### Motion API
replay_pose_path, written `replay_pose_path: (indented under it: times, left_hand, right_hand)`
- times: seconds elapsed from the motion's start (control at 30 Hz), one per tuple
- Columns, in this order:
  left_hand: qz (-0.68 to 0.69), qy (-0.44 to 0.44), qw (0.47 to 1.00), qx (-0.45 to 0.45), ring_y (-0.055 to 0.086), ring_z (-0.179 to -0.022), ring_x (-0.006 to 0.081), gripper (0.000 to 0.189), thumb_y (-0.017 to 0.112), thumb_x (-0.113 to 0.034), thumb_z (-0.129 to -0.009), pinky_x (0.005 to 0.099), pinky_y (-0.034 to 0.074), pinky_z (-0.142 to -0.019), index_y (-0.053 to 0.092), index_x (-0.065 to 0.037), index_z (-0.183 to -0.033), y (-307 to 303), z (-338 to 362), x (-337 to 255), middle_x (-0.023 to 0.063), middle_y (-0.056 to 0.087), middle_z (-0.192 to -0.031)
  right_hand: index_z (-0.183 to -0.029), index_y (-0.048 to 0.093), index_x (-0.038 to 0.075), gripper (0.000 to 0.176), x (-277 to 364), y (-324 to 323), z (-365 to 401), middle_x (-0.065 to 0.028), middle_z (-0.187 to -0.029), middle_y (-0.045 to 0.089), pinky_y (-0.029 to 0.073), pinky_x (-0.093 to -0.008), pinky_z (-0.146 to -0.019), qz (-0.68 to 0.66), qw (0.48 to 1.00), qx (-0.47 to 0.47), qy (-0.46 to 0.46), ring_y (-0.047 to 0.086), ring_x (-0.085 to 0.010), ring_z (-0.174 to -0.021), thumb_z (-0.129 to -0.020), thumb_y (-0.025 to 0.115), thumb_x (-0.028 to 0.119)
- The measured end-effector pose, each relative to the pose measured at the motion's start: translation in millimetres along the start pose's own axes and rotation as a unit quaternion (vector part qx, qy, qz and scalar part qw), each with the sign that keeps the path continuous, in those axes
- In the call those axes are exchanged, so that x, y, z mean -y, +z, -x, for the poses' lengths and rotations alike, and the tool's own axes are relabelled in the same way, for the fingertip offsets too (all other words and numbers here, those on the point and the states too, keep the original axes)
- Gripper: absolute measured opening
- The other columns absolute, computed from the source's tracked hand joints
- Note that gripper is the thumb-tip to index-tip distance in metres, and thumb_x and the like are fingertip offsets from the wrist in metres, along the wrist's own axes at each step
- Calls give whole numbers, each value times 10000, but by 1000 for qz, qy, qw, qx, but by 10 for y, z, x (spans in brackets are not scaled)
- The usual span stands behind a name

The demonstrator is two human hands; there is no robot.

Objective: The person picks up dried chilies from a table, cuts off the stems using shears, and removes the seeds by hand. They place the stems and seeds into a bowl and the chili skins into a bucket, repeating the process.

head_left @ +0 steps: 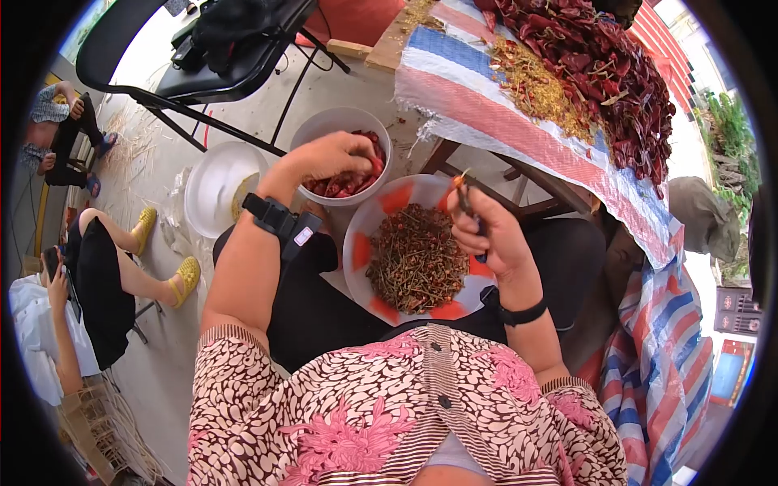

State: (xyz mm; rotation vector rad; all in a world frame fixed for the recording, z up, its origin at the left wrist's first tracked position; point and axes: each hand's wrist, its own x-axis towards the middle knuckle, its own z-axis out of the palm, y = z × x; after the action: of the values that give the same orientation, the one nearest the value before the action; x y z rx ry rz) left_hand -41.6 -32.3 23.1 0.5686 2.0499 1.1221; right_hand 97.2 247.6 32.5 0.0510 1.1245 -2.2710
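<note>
My left hand hangs over a white bucket of red dried chilies. Its fingers curl down at the chilies, and what they hold, if anything, cannot be made out. On the right, my right hand is closed around small dark-handled scissors, their tips pointing up. Between my knees sits a white and red basin with a heap of cut chili stems, below and left of my right hand.
A striped sheet bears a chili pile and yellow seeds. A white basin lies left of the bucket, below a black chair. Two people sit at the far left, one holding a phone.
</note>
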Motion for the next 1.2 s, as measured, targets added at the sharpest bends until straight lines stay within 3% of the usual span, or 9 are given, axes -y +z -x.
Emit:
replay_pose_path:
  times: [0.13, 0.23, 0.27, 0.37, 0.4, 0.43, 0.63, 0.93, 1.2]
  left_hand:
    - [-241, 23, 949, -202, 636, -903, 333, 249, 631, -121, -795, 403, 499, -784, 651, -59, -1035, -134, -133, 582, 183, 663, -888]
    - [-286, 24, 912, -294, 588, -1010, 374, 325, 639, -127, -785, 429, 485, -842, 627, -77, -1106, -46, -150, 591, 213, 637, -1010]
    - [-290, -11, 910, -297, 568, -1062, 357, 374, 639, -127, -783, 427, 478, -864, 602, -90, -1153, 4, -131, 554, 208, 613, -1071]
    - [-281, 81, 931, -217, 604, -1008, 332, 353, 647, -148, -788, 402, 486, -851, 612, -64, -1129, 147, -166, 349, 199, 638, -1029]
    - [-101, 69, 986, -115, 634, -941, 302, 369, 664, -199, -790, 365, 491, -836, 618, -37, -1118, 224, -133, 240, 193, 659, -997]
    - [-114, 100, 985, -76, 628, -912, 189, 357, 647, -165, -831, 290, 482, -824, 600, -18, -1154, 350, -212, 239, 127, 668, -1005]
    - [-40, 256, 966, 24, 621, -757, 125, 195, 656, -95, -832, 281, 508, -677, 633, 8, -996, 988, -244, 55, 71, 655, -875]
    - [-147, 211, 966, 44, 640, -804, 248, 167, 674, -94, -802, 344, 506, -727, 643, 1, -936, 1017, -243, 85, 128, 646, -858]
    - [-294, 128, 936, 149, 571, -1029, 353, 443, 688, -227, -800, 419, 452, -905, 578, -58, -1194, 1011, -274, 187, 177, 598, -1072]
  right_hand:
    - [-1017, 581, 21, 414, -442, -282, -26, -79, -847, 616, 456, -310, -697, 420, 896, -141, 41, 600, -198, -796, -903, 592, 419]
    - [-1007, 550, 22, 339, -576, -286, -40, -57, -769, 601, 431, -311, -604, 608, 776, -164, -34, 592, -168, -707, -883, 635, 327]
    - [-1022, 537, 38, 399, -564, -173, 16, -132, -844, 632, 455, -393, -690, 693, 689, -212, -13, 627, -274, -811, -828, 665, 363]
    - [-1075, 528, 54, 432, -548, -68, 43, -154, -936, 649, 456, -442, -747, 741, 633, -221, 48, 620, -334, -909, -802, 665, 359]
    - [-1051, 526, 56, 415, -566, -62, 50, -154, -928, 649, 457, -449, -735, 748, 625, -220, 38, 622, -338, -901, -799, 664, 354]
    - [-1028, 523, 57, 399, -592, -65, 54, -154, -920, 649, 458, -456, -723, 755, 617, -219, 28, 623, -342, -893, -796, 664, 349]
    - [-980, 502, 74, 389, -665, -44, 24, -177, -791, 629, 467, -468, -655, 775, 587, -218, -85, 622, -376, -791, -787, 659, 373]
    - [-1011, 513, 68, 384, -156, 161, 322, -164, -913, 649, 462, -501, -728, 780, 597, -181, 60, 617, -378, -916, -787, 657, 344]
    - [-976, 612, 68, 273, 1252, -511, 445, -175, -977, 649, 476, -466, -806, 731, 508, -448, -83, 612, -361, -970, -819, 622, 291]
